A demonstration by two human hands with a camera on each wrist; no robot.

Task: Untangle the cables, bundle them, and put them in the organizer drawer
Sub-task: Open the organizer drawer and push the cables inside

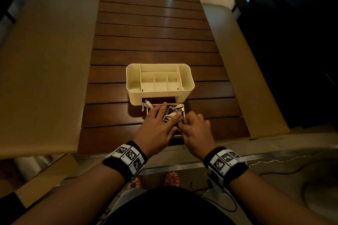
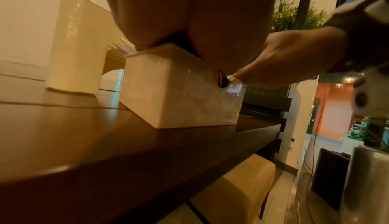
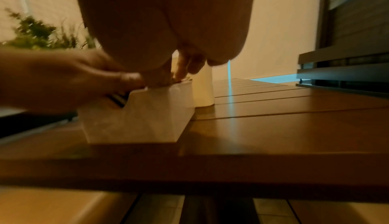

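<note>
Both forearms reach forward over the near edge of the slatted wooden surface (image 1: pixel 155 42), each wrist wearing a black band with black-and-white markers.

Left hand (image 1: pixel 157 129): palm down over the drawer (image 1: pixel 183 110), fingers spread and extended, lying flat on top of the cables (image 1: pixel 172 113). Fingertips point toward the organizer (image 1: pixel 160 80); the thumb angles right toward the other hand. Fingers are straight and pressing, not curled round anything.

Right hand (image 1: pixel 196 129): just right of the left hand, at the drawer's near-right corner. Fingers are bent downward at the knuckles, tips at the drawer rim. From the left wrist view, the fingertips of this hand (image 2: pixel 280 61) reach the notch in the drawer's front wall (image 2: pixel 181 94). Whether they pinch a cable or the rim cannot be told.

Drawer: small cream box, out of the organizer and standing on the surface directly under the hands, its far end near the organizer's front opening. It is filled to the rim.

Cables: a mixed heap of white and dark leads with several plugs visible beyond the left fingertips. One white plug (image 1: pixel 147 103) sticks out over the drawer's far-left corner, left of the left index finger.

Organizer: cream, rounded, open-topped with divided compartments, beyond both hands.
</note>
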